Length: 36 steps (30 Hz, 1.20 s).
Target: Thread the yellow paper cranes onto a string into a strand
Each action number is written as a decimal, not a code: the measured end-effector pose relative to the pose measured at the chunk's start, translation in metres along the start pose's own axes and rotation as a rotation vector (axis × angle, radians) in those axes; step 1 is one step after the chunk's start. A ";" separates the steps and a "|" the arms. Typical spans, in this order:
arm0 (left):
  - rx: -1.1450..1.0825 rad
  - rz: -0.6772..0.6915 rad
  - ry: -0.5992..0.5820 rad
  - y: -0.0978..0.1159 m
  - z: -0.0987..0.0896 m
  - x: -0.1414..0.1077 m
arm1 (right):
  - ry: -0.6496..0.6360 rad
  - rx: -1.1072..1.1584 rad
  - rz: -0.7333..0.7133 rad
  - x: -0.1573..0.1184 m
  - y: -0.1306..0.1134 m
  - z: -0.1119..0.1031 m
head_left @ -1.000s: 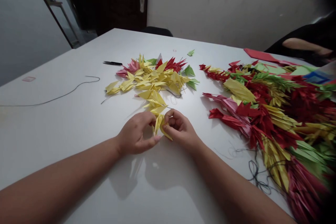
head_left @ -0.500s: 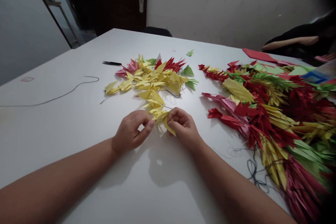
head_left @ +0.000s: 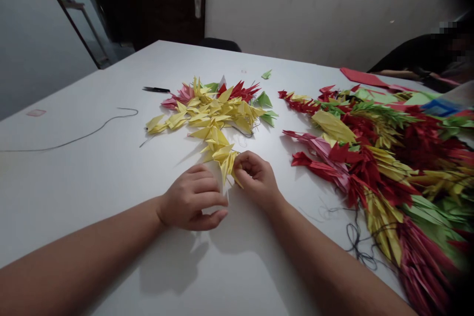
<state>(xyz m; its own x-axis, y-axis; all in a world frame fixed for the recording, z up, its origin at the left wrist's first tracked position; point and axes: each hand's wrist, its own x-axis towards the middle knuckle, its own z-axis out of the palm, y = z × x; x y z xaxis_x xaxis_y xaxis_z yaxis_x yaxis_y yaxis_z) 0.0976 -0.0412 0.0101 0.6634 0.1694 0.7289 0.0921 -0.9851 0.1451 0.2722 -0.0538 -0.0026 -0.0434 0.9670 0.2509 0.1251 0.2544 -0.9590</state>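
Observation:
Yellow folded paper cranes (head_left: pixel 218 145) run in a strung row from the heap toward me, and the nearest one hangs between my hands. My right hand (head_left: pixel 257 175) pinches the edge of that nearest paper crane (head_left: pixel 228 164), thumb against curled fingers. To its left, my left hand (head_left: pixel 194 197) hovers just above the table, thumb and fingertips a little apart, with nothing visible held in them. Behind the row lies a small heap of yellow, red, pink and green folded paper (head_left: pixel 211 108), with dark thread showing at its edges.
A large pile of strung, folded paper (head_left: pixel 370 158) covers the right side of the white table (head_left: pixel 92 173), with tangled dark thread (head_left: pixel 361 247). Small dark-handled scissors or snips (head_left: pixel 156 90) lie beyond the heap. A loose cord (head_left: pixel 107 123) curves at left. Another person (head_left: pixel 411 57) sits at far right.
My left hand has let go of the yellow paper and moved down, its fingers loosening. My right hand keeps its pinch nearly in place. The other person's arm has shifted.

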 end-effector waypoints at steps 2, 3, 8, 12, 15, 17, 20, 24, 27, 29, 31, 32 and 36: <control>-0.008 -0.014 0.026 0.000 -0.001 0.000 | -0.001 0.000 0.010 0.000 0.000 0.000; -0.008 -0.054 0.057 -0.001 -0.002 -0.001 | -0.003 0.000 0.012 0.000 0.001 0.000; -0.025 -0.371 0.198 -0.006 -0.001 -0.003 | -0.026 0.057 0.008 -0.001 0.001 0.001; -0.040 -0.433 0.121 -0.009 0.003 -0.003 | -0.061 0.078 0.003 -0.002 0.000 0.001; -0.075 -0.439 0.091 -0.010 0.005 -0.003 | -0.094 0.089 -0.012 -0.002 -0.001 0.000; -0.142 -0.427 0.064 -0.009 0.004 -0.003 | -0.106 0.120 -0.013 -0.002 -0.002 0.000; -0.245 -0.416 0.056 -0.008 0.002 -0.003 | -0.113 0.203 0.014 -0.001 -0.004 0.000; -0.266 -0.538 0.194 -0.008 0.004 -0.005 | -0.159 0.363 0.106 0.001 -0.003 -0.001; -0.322 -0.690 0.239 -0.012 0.008 -0.007 | -0.221 0.479 0.149 0.002 0.001 -0.002; -0.411 -0.785 0.201 -0.013 0.011 -0.008 | -0.253 0.515 0.167 0.002 0.003 -0.002; -0.490 -0.847 0.155 -0.014 0.012 -0.008 | -0.278 0.531 0.185 0.001 0.004 -0.003; -0.516 -0.862 0.141 -0.013 0.012 -0.007 | -0.289 0.537 0.194 0.001 0.004 -0.003; -0.512 -0.841 0.109 -0.011 0.011 -0.007 | -0.284 0.531 0.218 0.001 0.002 -0.003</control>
<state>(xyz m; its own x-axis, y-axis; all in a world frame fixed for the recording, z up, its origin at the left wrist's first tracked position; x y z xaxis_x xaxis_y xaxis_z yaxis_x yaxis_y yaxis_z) 0.1000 -0.0315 -0.0037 0.4548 0.8348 0.3102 0.1519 -0.4159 0.8966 0.2751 -0.0521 -0.0042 -0.3426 0.9371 0.0675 -0.3440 -0.0583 -0.9372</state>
